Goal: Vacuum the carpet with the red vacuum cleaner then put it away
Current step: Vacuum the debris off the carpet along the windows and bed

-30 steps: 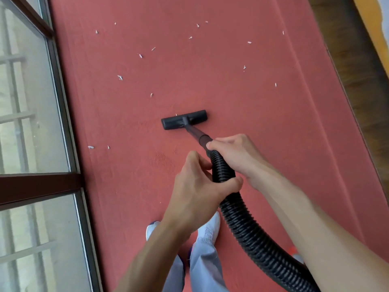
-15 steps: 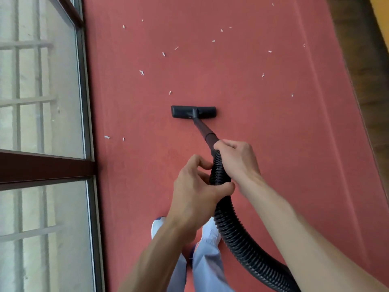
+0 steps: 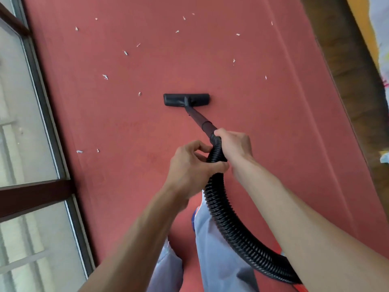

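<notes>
A red carpet [image 3: 210, 66] covers the floor ahead. A black floor nozzle [image 3: 186, 99] lies flat on it, joined by a dark wand [image 3: 200, 120] to a ribbed black hose [image 3: 223, 209]. My right hand [image 3: 235, 145] grips the top of the hose where it meets the wand. Just below it, my left hand [image 3: 193, 167] curls round the hose. The hose curves down to the lower right, where a sliver of the red vacuum body [image 3: 300, 287] shows behind my right arm. Several white paper scraps [image 3: 105, 76] lie scattered beyond and left of the nozzle.
A glass door with a dark frame [image 3: 40, 186] runs along the carpet's left edge. Dark wooden floor [image 3: 347, 66] borders the carpet on the right, with a yellow-edged object [image 3: 366, 28] at the far right. My legs in grey trousers [image 3: 210, 249] stand below my hands.
The nozzle has slid forward and straightened square to me, reaching closer to the scraps. Both hands keep their grip on the hose and have moved forward with it.
</notes>
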Demonstrator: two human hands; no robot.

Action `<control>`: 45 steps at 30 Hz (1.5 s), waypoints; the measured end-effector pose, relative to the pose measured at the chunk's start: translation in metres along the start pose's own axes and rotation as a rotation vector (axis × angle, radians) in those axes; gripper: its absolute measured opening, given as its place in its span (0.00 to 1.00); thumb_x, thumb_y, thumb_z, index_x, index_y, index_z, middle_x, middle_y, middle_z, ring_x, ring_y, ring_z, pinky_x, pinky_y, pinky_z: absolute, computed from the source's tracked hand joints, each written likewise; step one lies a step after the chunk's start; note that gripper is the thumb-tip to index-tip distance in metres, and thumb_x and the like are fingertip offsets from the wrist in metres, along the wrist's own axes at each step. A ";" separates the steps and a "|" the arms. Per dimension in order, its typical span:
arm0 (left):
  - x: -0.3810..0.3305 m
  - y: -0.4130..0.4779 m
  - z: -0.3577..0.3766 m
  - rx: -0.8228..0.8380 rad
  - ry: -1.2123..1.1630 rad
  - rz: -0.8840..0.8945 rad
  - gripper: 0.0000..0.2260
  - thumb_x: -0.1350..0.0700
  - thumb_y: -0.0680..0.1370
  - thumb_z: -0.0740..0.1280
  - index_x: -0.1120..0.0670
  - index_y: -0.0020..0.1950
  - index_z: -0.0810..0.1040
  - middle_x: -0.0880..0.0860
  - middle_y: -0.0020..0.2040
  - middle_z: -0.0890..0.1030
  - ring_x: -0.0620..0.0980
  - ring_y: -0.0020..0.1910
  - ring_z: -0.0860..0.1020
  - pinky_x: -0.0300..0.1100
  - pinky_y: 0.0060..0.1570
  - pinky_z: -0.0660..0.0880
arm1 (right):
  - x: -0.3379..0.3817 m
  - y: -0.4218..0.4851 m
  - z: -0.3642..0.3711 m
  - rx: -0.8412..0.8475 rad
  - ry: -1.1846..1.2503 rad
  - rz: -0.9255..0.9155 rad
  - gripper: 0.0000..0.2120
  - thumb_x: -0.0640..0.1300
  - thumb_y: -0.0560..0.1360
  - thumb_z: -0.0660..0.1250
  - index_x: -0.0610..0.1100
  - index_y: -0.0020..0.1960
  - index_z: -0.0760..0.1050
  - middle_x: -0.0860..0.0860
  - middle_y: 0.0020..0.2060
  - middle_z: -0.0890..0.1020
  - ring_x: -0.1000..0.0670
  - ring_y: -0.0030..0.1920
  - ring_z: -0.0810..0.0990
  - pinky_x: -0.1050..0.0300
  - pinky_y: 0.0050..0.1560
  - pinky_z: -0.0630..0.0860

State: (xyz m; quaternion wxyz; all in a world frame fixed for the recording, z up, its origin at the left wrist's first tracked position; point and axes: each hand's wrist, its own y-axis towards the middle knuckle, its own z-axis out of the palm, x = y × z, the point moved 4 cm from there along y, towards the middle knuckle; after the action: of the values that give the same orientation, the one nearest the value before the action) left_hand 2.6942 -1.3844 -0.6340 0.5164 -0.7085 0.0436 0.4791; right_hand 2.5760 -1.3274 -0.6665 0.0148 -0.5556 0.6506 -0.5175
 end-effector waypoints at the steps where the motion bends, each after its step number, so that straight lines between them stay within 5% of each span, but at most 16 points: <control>1: -0.004 0.010 0.005 0.006 0.007 -0.005 0.12 0.62 0.66 0.79 0.57 0.47 0.82 0.49 0.33 0.82 0.49 0.33 0.81 0.49 0.43 0.81 | 0.003 0.011 -0.003 -0.016 0.013 -0.007 0.08 0.45 0.69 0.67 0.41 0.36 0.80 0.52 0.29 0.75 0.48 0.34 0.71 0.57 0.36 0.67; 5: -0.038 0.038 0.028 0.026 0.010 0.044 0.10 0.62 0.67 0.80 0.55 0.46 0.84 0.49 0.35 0.82 0.50 0.34 0.81 0.54 0.46 0.81 | 0.026 0.047 -0.033 -0.061 0.054 -0.026 0.10 0.46 0.70 0.67 0.40 0.36 0.80 0.52 0.28 0.72 0.48 0.33 0.69 0.56 0.35 0.65; 11: -0.097 0.081 0.083 0.062 0.029 0.043 0.11 0.58 0.67 0.80 0.53 0.46 0.84 0.48 0.37 0.81 0.44 0.32 0.80 0.40 0.33 0.78 | 0.063 0.105 -0.100 -0.070 0.018 -0.001 0.14 0.49 0.71 0.67 0.39 0.35 0.80 0.51 0.29 0.75 0.47 0.32 0.71 0.55 0.36 0.67; 19: -0.138 0.148 0.141 -0.082 0.005 0.070 0.11 0.54 0.68 0.79 0.52 0.46 0.80 0.46 0.33 0.82 0.40 0.30 0.80 0.30 0.29 0.73 | 0.117 0.189 -0.134 -0.047 -0.036 -0.041 0.14 0.47 0.69 0.69 0.44 0.27 0.76 0.55 0.20 0.73 0.49 0.29 0.71 0.58 0.33 0.66; 25: -0.150 0.197 0.139 -0.106 0.088 0.005 0.15 0.52 0.69 0.79 0.50 0.51 0.79 0.49 0.38 0.84 0.39 0.31 0.81 0.30 0.28 0.71 | 0.128 0.233 -0.116 0.006 -0.002 -0.076 0.11 0.49 0.69 0.68 0.41 0.37 0.82 0.50 0.31 0.79 0.49 0.35 0.75 0.55 0.38 0.70; 30: -0.172 0.228 0.135 -0.014 0.170 0.003 0.13 0.58 0.68 0.79 0.50 0.48 0.80 0.48 0.37 0.83 0.36 0.26 0.77 0.27 0.25 0.69 | 0.141 0.251 -0.119 -0.012 0.168 -0.024 0.09 0.45 0.73 0.68 0.39 0.44 0.82 0.48 0.37 0.81 0.51 0.38 0.76 0.56 0.42 0.72; 39: -0.213 0.209 0.147 0.283 0.142 0.057 0.13 0.60 0.66 0.80 0.51 0.47 0.83 0.45 0.32 0.79 0.40 0.30 0.76 0.32 0.32 0.71 | 0.163 0.206 -0.179 -0.178 0.239 0.105 0.10 0.41 0.72 0.69 0.33 0.41 0.79 0.48 0.33 0.75 0.50 0.33 0.69 0.56 0.35 0.64; 45: -0.252 0.229 0.164 0.336 0.185 0.088 0.13 0.59 0.66 0.80 0.53 0.49 0.84 0.43 0.28 0.77 0.43 0.30 0.76 0.32 0.31 0.70 | 0.187 0.223 -0.210 -0.186 0.184 0.176 0.11 0.46 0.70 0.72 0.44 0.32 0.76 0.51 0.29 0.72 0.49 0.32 0.68 0.57 0.33 0.63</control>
State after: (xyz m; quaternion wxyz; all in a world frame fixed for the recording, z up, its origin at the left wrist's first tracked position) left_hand 2.3276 -1.4721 -0.6108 0.5996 -0.6507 0.2012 0.4202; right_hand 2.2216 -1.3620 -0.6187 -0.0512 -0.4455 0.7406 -0.5004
